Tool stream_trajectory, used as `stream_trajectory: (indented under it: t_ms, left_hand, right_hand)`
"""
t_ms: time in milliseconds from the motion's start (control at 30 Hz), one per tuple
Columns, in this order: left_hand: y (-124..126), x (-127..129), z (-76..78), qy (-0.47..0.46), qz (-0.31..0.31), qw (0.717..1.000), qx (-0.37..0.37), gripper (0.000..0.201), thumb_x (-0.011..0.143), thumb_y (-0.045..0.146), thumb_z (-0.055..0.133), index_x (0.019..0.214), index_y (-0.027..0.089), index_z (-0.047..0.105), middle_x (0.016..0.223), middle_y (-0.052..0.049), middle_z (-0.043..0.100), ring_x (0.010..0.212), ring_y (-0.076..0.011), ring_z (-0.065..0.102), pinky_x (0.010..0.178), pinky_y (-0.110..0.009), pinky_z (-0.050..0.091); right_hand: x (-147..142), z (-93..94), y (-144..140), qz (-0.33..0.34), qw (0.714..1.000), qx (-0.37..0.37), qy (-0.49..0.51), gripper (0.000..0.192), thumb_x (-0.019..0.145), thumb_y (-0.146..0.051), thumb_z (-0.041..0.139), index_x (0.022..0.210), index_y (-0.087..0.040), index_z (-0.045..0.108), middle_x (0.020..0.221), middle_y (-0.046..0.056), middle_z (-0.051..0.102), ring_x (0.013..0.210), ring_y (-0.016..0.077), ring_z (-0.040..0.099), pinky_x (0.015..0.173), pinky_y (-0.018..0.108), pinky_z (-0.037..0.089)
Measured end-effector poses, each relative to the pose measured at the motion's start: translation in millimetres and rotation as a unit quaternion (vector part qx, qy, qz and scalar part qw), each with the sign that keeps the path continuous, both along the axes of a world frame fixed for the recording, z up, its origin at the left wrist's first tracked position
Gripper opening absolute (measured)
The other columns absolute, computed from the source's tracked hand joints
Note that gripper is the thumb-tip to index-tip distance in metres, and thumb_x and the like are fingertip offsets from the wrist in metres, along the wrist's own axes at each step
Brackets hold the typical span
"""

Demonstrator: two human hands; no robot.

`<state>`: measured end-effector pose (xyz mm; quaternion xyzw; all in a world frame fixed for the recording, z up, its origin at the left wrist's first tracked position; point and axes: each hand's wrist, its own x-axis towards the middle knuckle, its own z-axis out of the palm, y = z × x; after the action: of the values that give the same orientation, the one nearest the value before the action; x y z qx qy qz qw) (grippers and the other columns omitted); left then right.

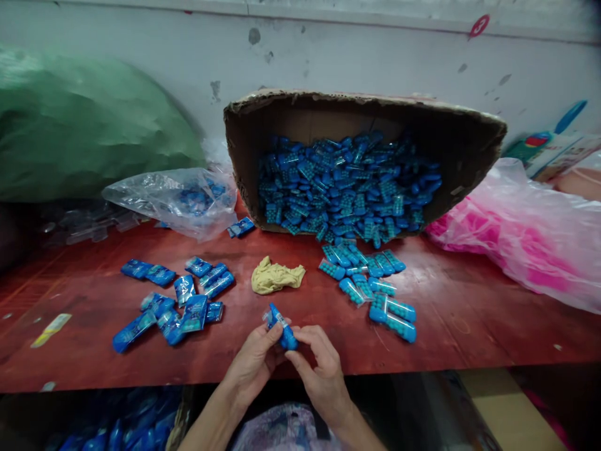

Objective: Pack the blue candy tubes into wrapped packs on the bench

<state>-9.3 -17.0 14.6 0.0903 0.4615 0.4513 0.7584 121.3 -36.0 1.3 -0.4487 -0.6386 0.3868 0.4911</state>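
My left hand (pixel 253 363) and my right hand (pixel 322 369) meet at the near edge of the red table (pixel 469 313), both gripping one small blue packet (pixel 282 326) held upright between the fingertips. Left of my hands lies a loose group of blue packets in clear wrappers (pixel 178 300). To the right several blue capsule-shaped packs (pixel 370 282) spill out of a cardboard box (pixel 357 106) tipped on its side, which is full of the same blue items (pixel 347 188).
A crumpled beige cloth (pixel 275 277) lies mid-table. A clear plastic bag (pixel 173 197) sits at the back left beside a green sack (pixel 79 125). A pink plastic bag (pixel 521 238) covers the right. More blue packs (pixel 122 426) lie below the table edge.
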Motion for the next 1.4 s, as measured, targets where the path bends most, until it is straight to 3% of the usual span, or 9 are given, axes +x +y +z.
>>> stream_trajectory:
  t_ms: [100,200,300,500,600,867,1133,1400]
  left_hand:
    - [0,-7,-6.5,-0.036,-0.037,0.998,0.024,0.021,0.067,0.024,0.068,0.084,0.012,0.065,0.07,-0.006,0.069,0.066,-0.0146,0.063,0.058,-0.022,0.047]
    - [-1,-12,-10.9,-0.075,-0.059,0.995,0.03,0.022,0.066,0.022,0.069,0.086,0.013,0.065,0.078,-0.009,0.07,0.077,-0.0193,0.065,0.07,-0.028,0.048]
    - [-2,-13,-10.9,-0.101,-0.074,0.992,0.03,0.023,0.062,0.022,0.071,0.084,0.013,0.066,0.079,-0.009,0.07,0.076,-0.0196,0.065,0.071,-0.029,0.048]
    - [-6,2,-8.6,-0.085,-0.038,0.995,0.02,0.028,0.057,0.025,0.075,0.081,0.015,0.067,0.069,-0.003,0.068,0.062,-0.0132,0.062,0.058,-0.022,0.047]
    - [-7,8,-6.6,-0.058,-0.023,0.998,0.024,0.026,0.063,0.028,0.071,0.085,0.015,0.066,0.073,-0.004,0.068,0.062,-0.0125,0.061,0.057,-0.022,0.048]
    - [-8,-4,1.6,-0.084,-0.088,0.991,0.06,0.012,0.075,0.019,0.059,0.085,0.014,0.065,0.08,-0.006,0.068,0.071,-0.0139,0.063,0.07,-0.027,0.05]
    - [-12,4,-6.2,-0.083,-0.056,0.993,0.065,0.017,0.076,0.019,0.058,0.09,0.014,0.066,0.085,-0.007,0.07,0.079,-0.0157,0.063,0.074,-0.026,0.048]
    - [-17,17,-0.4,-0.05,-0.008,0.997,0.062,0.016,0.071,0.022,0.064,0.086,0.015,0.066,0.077,-0.003,0.069,0.071,-0.0127,0.062,0.067,-0.022,0.048]
  right_hand:
    - [5,-0.5,4,0.012,0.999,-0.035,0.019,0.041,0.07,-0.017,0.068,0.108,-0.028,0.058,0.105,0.005,0.055,0.101,0.0215,0.051,0.089,0.034,0.042]
    - [9,-0.7,7,0.07,0.993,-0.074,0.067,0.058,0.065,-0.018,0.071,0.118,-0.031,0.052,0.118,0.004,0.05,0.113,0.0226,0.046,0.096,0.035,0.037]
    - [11,-0.9,8,0.119,0.982,-0.101,0.109,0.064,0.063,-0.018,0.073,0.121,-0.031,0.049,0.121,0.004,0.048,0.116,0.0233,0.044,0.098,0.037,0.035]
    - [11,-3.9,7,0.145,0.955,-0.169,0.194,0.061,0.064,-0.02,0.071,0.12,-0.031,0.05,0.118,0.003,0.05,0.109,0.0226,0.05,0.088,0.034,0.045]
    - [12,-5.0,7,0.129,0.952,-0.183,0.21,0.057,0.067,-0.018,0.067,0.12,-0.031,0.051,0.115,0.003,0.052,0.105,0.021,0.052,0.087,0.033,0.045]
    - [20,2.2,14,0.116,0.971,-0.128,0.166,0.038,0.07,-0.011,0.06,0.105,-0.026,0.061,0.107,0.003,0.057,0.105,0.0204,0.051,0.093,0.034,0.04]
    - [18,-6.9,12,0.115,0.936,-0.211,0.255,0.048,0.063,-0.021,0.072,0.108,-0.028,0.06,0.103,0.002,0.058,0.095,0.0197,0.055,0.083,0.032,0.046]
    - [16,-9.5,11,0.142,0.904,-0.254,0.314,0.055,0.062,-0.017,0.073,0.112,-0.033,0.057,0.102,-0.001,0.057,0.087,0.0146,0.055,0.074,0.025,0.046]
